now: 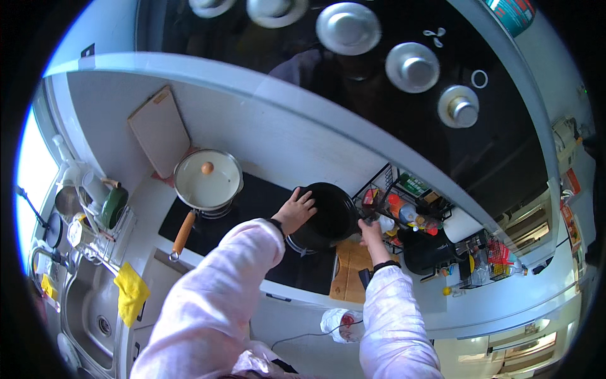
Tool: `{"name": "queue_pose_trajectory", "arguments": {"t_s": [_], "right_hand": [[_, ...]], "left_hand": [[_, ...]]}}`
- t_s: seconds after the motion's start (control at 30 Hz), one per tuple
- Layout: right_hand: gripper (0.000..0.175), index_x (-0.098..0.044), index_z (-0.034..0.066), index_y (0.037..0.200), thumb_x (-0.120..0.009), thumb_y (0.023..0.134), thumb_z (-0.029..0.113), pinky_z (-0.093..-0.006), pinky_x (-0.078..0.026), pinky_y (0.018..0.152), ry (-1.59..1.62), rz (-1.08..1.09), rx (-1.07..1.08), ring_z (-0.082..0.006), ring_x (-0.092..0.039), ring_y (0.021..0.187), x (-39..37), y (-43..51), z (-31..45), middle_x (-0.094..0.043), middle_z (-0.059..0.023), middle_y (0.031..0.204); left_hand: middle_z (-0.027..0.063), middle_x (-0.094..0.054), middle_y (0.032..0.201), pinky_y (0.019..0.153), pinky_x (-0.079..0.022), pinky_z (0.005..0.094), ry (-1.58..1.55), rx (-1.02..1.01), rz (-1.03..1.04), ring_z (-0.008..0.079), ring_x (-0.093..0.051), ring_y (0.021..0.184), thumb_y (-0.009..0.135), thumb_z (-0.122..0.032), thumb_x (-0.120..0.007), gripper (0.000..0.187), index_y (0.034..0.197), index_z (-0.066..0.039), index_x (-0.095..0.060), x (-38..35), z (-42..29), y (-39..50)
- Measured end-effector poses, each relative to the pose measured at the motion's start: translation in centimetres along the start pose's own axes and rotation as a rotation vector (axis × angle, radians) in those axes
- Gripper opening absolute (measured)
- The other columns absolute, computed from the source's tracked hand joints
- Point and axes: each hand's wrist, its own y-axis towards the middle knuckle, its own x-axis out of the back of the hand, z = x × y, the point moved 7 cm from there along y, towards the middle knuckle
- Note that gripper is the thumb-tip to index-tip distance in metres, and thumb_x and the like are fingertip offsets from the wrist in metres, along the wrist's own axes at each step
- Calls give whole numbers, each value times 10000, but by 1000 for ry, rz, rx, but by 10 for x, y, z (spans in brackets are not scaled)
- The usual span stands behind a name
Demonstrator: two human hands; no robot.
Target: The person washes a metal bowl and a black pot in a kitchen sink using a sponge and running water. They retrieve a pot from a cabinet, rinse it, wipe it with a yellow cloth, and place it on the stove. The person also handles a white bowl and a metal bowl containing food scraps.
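Observation:
A black pot (335, 220) stands on the right burner of a black glass cooktop (303, 277). My left hand (296, 213) lies across its left rim, fingers spread. At the pot's right side my right hand (371, 234) has its fingers curled around what looks like a dark handle, partly hidden by the hand. To the left, a pale saucepan (228, 203) with an orange-brown handle (183, 234) rests on the other burner. It is covered by a glass lid (206, 182) with a round wooden knob.
A wooden board (350, 265) lies right of the cooktop. Black wire racks (386, 177) hold bottles and packets beyond it. A dish rack (120, 232), yellow cloth (131, 293) and steel sink (87, 308) are left. Overhead, a dark glossy panel (284, 61) bears several round metal pieces.

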Motion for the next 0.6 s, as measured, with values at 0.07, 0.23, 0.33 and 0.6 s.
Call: {"name": "queue_pose_trajectory", "arguments": {"t_s": [0.07,0.23,0.33,0.6], "right_hand": [[600,-511,-33,1303,-757,843,263,-320,-535,823,-203,-361,495,-300,-629,1002,25,-47,46,-601,-183,1229],[286,-582,17,1226,-584,944,-27,-241,-488,774,618,243,642,-78,-572,853,2,-230,93,-623,-46,1090],[251,-591,2,1205,-585,954,-11,-260,-516,770,586,743,541,-115,-622,816,-68,-352,118,-672,-82,1052],[212,-618,-26,1171,-575,966,5,-283,-539,792,269,1701,472,-154,-664,837,-245,-640,164,-706,-121,1028]], "left_hand": [[137,-420,1521,1192,-250,535,-135,46,-108,329,-324,1462,876,-112,-595,519,1389,-111,-520,35,-20,-44],[209,-547,1341,1090,-428,457,-816,254,-192,402,-501,1285,783,70,-588,386,1159,-13,-610,99,-61,-246],[185,-608,1234,1002,-490,438,-966,722,-79,364,-586,1167,813,47,-606,313,1115,-23,-640,117,-74,-403],[140,-694,992,799,-540,345,-574,1805,-494,261,-683,901,945,-108,-633,166,1064,-14,-702,237,-152,-706]]}}
